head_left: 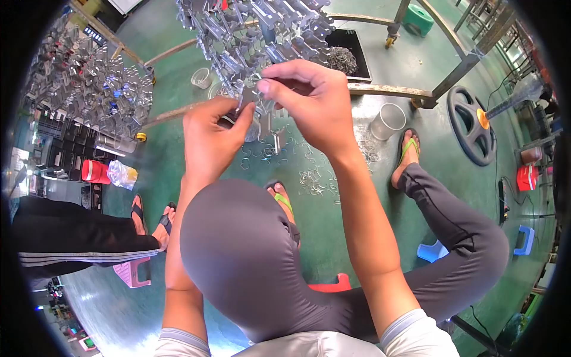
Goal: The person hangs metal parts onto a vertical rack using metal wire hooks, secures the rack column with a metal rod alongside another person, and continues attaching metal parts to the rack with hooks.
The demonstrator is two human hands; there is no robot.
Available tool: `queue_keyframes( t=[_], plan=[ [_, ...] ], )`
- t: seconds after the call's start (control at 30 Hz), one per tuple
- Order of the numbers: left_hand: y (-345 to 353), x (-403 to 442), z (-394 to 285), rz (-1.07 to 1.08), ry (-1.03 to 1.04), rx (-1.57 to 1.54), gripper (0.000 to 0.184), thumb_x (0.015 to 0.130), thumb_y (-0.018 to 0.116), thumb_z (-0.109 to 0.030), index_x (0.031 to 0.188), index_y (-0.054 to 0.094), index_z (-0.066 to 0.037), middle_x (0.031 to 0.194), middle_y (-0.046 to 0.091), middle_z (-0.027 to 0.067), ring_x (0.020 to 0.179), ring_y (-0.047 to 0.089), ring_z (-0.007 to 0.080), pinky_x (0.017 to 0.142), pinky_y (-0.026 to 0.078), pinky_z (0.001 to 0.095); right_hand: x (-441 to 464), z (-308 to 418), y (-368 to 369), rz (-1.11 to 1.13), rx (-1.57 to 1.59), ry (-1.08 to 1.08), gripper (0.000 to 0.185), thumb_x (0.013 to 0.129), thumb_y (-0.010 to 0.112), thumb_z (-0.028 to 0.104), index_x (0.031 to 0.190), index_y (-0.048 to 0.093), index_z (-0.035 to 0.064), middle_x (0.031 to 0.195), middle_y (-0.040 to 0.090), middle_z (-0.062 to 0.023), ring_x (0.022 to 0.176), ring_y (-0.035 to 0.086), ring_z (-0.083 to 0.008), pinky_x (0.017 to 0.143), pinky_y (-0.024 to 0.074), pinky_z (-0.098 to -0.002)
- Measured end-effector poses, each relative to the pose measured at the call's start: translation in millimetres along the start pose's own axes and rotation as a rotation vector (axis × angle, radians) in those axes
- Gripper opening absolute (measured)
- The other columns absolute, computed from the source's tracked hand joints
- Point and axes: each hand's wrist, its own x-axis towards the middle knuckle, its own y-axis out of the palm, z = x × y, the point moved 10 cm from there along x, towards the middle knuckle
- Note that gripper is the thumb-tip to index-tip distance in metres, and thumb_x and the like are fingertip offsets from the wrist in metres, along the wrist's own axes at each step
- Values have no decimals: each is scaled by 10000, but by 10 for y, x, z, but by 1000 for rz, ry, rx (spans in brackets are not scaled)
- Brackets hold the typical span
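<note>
Both of my hands are raised at the lower edge of a hanging cluster of shiny metal parts point(285, 21). My left hand point(213, 134) pinches a small flat metal part point(247, 97) between thumb and forefinger. Close beside it on the right, my right hand point(312, 101) has its thumb and forefinger together at the top of that part, near a small curved hook; what exactly it grips is too small to tell. Just below my fingers hang more metal pieces point(265, 124). Many small wire hooks point(314, 180) lie scattered on the green floor underneath.
A wheeled metal frame point(389, 90) runs across the front. Behind it sits a black crate point(363, 59) of small metal pieces. A clear tub point(388, 121) stands by my right foot. Another person's legs point(83, 229) are at the left, below a second hanging cluster point(95, 89).
</note>
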Motion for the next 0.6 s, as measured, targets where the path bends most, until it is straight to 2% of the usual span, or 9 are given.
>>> queue_keyframes(
  t=[0.07, 0.2, 0.27, 0.37, 0.47, 0.5, 0.6],
  plan=[
    [33, -2, -88, 25, 74, 52, 148, 854, 821, -92, 905, 758, 31, 795, 729, 82, 639, 632, 105, 584, 488, 278, 41, 35, 97, 44, 11, -10, 196, 885, 788, 51, 1048, 745, -49, 883, 750, -64, 773, 676, -85, 692, 548, -237],
    [44, 0, -194, 28, 128, 95, 119, 844, 809, -67, 868, 738, 26, 771, 708, 101, 620, 636, 150, 576, 482, 298, 46, 97, 65, -4, -55, -21, 166, 885, 773, 30, 1023, 747, -59, 858, 745, -63, 728, 665, -82, 667, 545, -237],
    [40, -4, -264, 16, 145, 82, 114, 835, 803, -55, 845, 722, 23, 758, 691, 106, 615, 640, 183, 579, 484, 318, 44, 118, 38, -21, -80, -12, 165, 867, 760, 25, 1011, 754, -57, 866, 765, -104, 765, 704, -107, 699, 567, -259],
    [75, -24, -400, -33, 328, 230, 138, 815, 780, -88, 776, 676, -7, 714, 623, 116, 641, 617, 312, 592, 486, 419, 29, 138, 20, -56, -71, -35, 161, 860, 753, 25, 997, 756, -59, 860, 773, -123, 773, 722, -116, 705, 576, -269],
    [136, -28, -528, -29, 384, 308, 123, 814, 776, -105, 786, 685, -28, 713, 617, 112, 674, 625, 327, 599, 497, 436, -41, 171, 15, -130, -39, -99, 129, 880, 741, 8, 989, 750, -61, 845, 767, -98, 741, 711, -98, 665, 566, -253],
    [148, -4, -535, 3, 370, 316, 149, 807, 794, -135, 800, 696, -23, 740, 644, 106, 676, 647, 308, 613, 515, 407, -82, 201, 10, -168, -6, -104, 122, 886, 738, 3, 990, 749, -60, 842, 766, -90, 731, 707, -93, 657, 563, -248],
    [68, 102, -606, 54, 276, 81, 197, 797, 826, -181, 836, 726, -15, 758, 694, 117, 651, 678, 288, 624, 537, 377, -117, 219, -59, -252, 37, -163, 118, 901, 740, -17, 1014, 748, -51, 863, 758, -59, 733, 682, -67, 650, 545, -223]
  ],
)
